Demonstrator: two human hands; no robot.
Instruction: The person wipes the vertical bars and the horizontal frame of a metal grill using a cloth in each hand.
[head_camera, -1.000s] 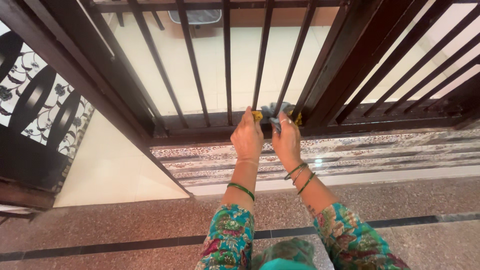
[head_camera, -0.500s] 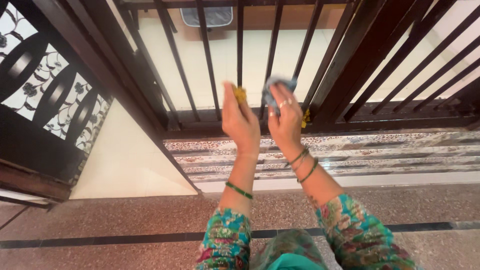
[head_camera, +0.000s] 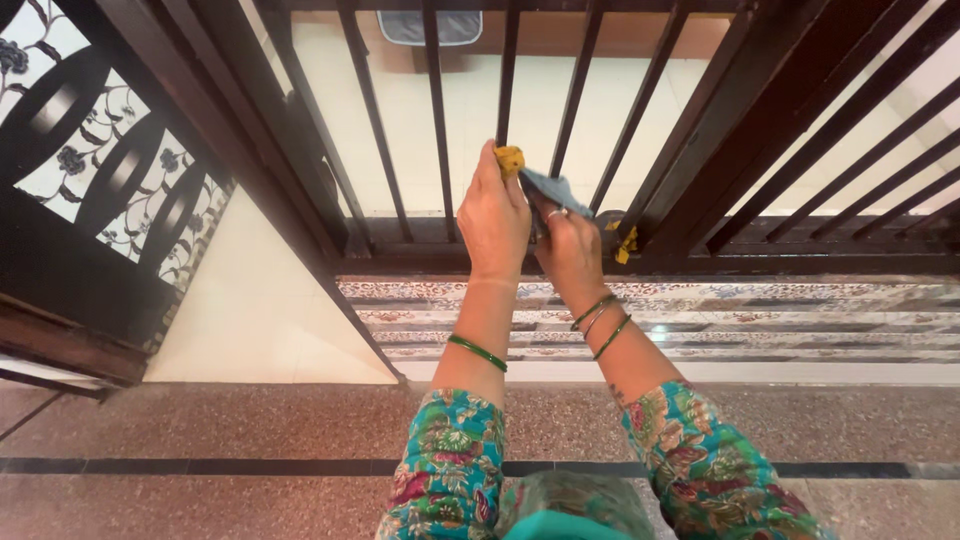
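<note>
Dark metal gate bars (head_camera: 505, 70) rise just beyond the fingers. The left hand (head_camera: 493, 222) pinches the yellow edge of a cloth (head_camera: 510, 159) against one bar; beside it, the right hand (head_camera: 570, 250) grips the cloth's grey-blue part, fingers clenched.

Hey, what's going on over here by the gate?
A person is working a cloth along a dark vertical bar of a metal gate. Both hands are raised to that bar: the left hand pinches the cloth's yellow end, and the right hand grips its blue-grey part. Another yellow bit shows near the gate's bottom rail.
</note>
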